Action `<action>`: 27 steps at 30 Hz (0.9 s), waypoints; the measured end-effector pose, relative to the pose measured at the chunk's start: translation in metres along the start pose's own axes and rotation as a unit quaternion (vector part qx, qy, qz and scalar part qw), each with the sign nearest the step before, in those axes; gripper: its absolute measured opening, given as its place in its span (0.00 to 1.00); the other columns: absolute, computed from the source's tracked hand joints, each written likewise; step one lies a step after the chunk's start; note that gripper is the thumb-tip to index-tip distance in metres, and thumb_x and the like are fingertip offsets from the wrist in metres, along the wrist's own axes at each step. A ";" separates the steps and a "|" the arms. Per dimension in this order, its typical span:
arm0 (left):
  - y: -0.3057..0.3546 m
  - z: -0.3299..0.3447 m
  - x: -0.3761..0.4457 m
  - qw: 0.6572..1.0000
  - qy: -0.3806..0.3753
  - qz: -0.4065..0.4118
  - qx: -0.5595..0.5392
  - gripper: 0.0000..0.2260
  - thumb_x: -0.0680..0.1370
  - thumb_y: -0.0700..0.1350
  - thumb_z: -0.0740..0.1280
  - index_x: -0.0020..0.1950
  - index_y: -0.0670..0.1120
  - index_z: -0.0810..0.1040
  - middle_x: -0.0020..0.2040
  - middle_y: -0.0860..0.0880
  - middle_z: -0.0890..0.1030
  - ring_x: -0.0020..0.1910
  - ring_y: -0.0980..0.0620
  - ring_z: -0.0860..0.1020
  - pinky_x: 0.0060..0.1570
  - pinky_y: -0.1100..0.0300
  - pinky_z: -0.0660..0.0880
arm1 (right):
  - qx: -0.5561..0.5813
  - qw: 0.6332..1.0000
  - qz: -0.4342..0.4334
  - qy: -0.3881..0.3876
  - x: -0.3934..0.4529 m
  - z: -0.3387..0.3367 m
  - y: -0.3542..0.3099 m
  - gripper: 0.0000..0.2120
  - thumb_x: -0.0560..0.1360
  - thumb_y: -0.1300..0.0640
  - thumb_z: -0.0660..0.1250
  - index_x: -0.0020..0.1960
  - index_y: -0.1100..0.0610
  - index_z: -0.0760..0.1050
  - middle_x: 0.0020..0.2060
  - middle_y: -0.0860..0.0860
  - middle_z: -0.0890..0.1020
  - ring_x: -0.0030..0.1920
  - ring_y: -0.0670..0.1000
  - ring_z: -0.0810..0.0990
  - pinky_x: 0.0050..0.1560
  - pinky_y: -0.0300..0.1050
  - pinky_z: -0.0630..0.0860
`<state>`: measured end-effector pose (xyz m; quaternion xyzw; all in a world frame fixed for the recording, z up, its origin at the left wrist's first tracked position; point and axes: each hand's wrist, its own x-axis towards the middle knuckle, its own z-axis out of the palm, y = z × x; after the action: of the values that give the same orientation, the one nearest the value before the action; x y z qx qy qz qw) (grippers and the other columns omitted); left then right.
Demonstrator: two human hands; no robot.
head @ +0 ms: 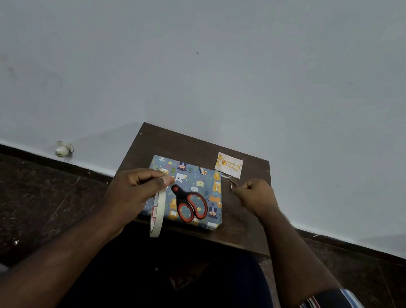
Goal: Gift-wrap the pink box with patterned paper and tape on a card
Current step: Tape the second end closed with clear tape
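— What do we have nearest to us?
— Our left hand [134,185] holds the roll of tape [157,212] on edge over the near left part of the desk [240,230], its fingers curled round the top of the roll and the thumb pressed to the forefinger above it. The roll hangs past the desk's near edge.
— And the box?
— The wrapped box [185,194] lies flat on the left half of the desk, covered in blue animal-print paper. The scissors [189,202], black with orange handles, rest on top of it, handles toward us.
— Our right hand [256,196]?
— It is curled just right of the box, above the desk's right side, pinching something thin at the fingertips; we cannot tell whether it is a strip of tape.
— Farther back?
— The card [229,165] lies flat near the far right corner, just beyond our right hand, apart from the box.
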<state>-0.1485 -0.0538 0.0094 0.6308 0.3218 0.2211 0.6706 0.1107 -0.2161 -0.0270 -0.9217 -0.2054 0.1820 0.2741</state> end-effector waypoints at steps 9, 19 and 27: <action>-0.001 -0.001 0.000 1.000 0.002 0.005 -0.001 0.05 0.78 0.44 0.71 0.48 0.51 0.88 0.47 0.52 0.87 0.50 0.55 0.84 0.54 0.56 0.80 | -0.026 0.999 0.008 -0.023 -0.003 0.001 0.000 0.04 0.70 0.64 0.74 0.41 0.61 0.79 0.29 0.51 0.84 0.31 0.45 0.81 0.32 0.39 0.72; -0.002 -0.001 0.001 1.000 0.002 -0.002 0.000 0.05 0.78 0.45 0.71 0.48 0.50 0.88 0.48 0.51 0.87 0.50 0.53 0.85 0.48 0.60 0.80 | -0.057 0.997 -0.047 -0.035 -0.001 0.001 -0.001 0.12 0.80 0.53 0.67 0.41 0.55 0.83 0.37 0.51 0.84 0.38 0.49 0.79 0.37 0.41 0.71; -0.003 -0.002 0.001 1.000 -0.002 0.003 -0.005 0.05 0.78 0.44 0.71 0.49 0.49 0.88 0.48 0.51 0.87 0.52 0.52 0.85 0.55 0.54 0.80 | -0.018 0.998 -0.045 -0.040 0.002 0.006 0.004 0.07 0.71 0.62 0.76 0.47 0.53 0.86 0.40 0.44 0.85 0.44 0.41 0.81 0.52 0.43 0.81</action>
<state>-0.1493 -0.0523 0.0066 0.6287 0.3177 0.2232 0.6737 0.1110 -0.2158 -0.0349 -0.9084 -0.2603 0.2024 0.2573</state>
